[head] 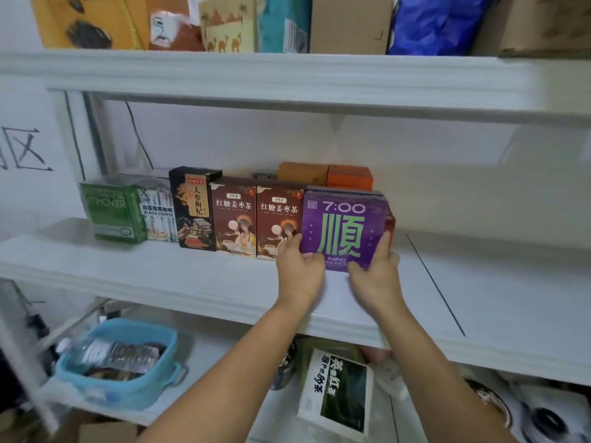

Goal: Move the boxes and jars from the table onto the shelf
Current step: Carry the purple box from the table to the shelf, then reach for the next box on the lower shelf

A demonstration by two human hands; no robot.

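Observation:
A purple box [343, 225] with green lettering stands upright on the white middle shelf [192, 276], at the right end of a row of boxes. My left hand [299, 266] grips its lower left corner, fingers along the left side. My right hand [375, 270] grips its lower right corner, fingers up the right edge. Left of it stand two brown tea boxes [256, 219], a black box [193, 207], a white coffee box [158, 212] and a green box [112, 207]. Two orange boxes [326, 175] sit behind the row.
The shelf board stretches bare to the right of the purple box [463, 266]. The upper shelf [287, 75] carries cartons and a blue bag [438, 24]. Below, a blue tub [121, 369] holds packets and a white-green box [339, 394] leans.

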